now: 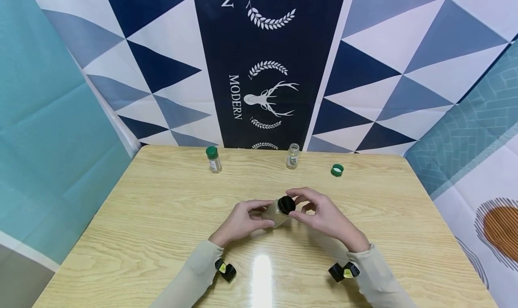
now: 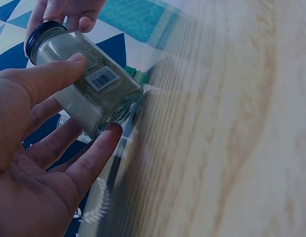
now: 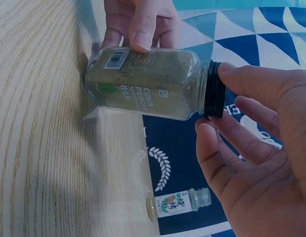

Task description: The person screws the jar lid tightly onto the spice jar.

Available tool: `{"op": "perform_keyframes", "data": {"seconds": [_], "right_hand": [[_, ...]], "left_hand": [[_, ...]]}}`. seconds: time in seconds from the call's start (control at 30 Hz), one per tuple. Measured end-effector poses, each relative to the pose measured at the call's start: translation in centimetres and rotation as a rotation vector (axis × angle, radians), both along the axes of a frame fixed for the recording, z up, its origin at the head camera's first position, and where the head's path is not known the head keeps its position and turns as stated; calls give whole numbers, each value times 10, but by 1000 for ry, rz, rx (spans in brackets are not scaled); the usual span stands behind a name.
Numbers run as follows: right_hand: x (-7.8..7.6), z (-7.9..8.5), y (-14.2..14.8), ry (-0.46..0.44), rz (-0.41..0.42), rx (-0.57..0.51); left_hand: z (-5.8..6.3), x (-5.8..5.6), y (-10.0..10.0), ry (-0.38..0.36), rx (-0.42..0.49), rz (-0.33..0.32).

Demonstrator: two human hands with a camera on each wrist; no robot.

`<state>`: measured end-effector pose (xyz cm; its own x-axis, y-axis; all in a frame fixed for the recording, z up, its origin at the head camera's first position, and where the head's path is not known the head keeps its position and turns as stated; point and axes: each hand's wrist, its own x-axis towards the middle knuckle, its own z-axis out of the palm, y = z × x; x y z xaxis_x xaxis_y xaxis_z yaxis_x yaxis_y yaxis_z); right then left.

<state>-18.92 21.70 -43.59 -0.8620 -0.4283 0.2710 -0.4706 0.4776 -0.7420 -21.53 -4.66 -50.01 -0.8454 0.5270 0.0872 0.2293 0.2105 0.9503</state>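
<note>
A square glass jar of cumin powder (image 3: 143,81) is tilted over the table, its black lid (image 1: 287,204) toward the right hand. My left hand (image 1: 244,220) grips the jar's body, thumb on the side near the barcode (image 2: 102,79) and fingers beneath. With thumb and fingertips, my right hand (image 1: 321,213) pinches the lid's rim, as the right wrist view shows. The lid sits on the jar's neck.
At the back of the wooden table (image 1: 162,245) stand a green-capped spice jar (image 1: 213,159) on the left and an uncapped glass jar (image 1: 292,156) near the middle. A loose green cap (image 1: 337,170) lies right of that. Patterned cloth (image 1: 259,65) hangs behind.
</note>
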Motion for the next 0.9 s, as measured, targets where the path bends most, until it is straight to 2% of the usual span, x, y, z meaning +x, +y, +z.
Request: {"op": "perform_keyframes", "data": {"seconds": [0.47,0.7,0.9], "right_hand": [[-3,-1,-1,-36,-8,8],[0,0,-3,-40,53,-58],[1,-1,-4,-8,93,-57]], "left_hand": [[2,-3,-3,14,1,-5],[1,-3,-4,2,1,-7],[1,-3,-3,2,3,-7]]}}
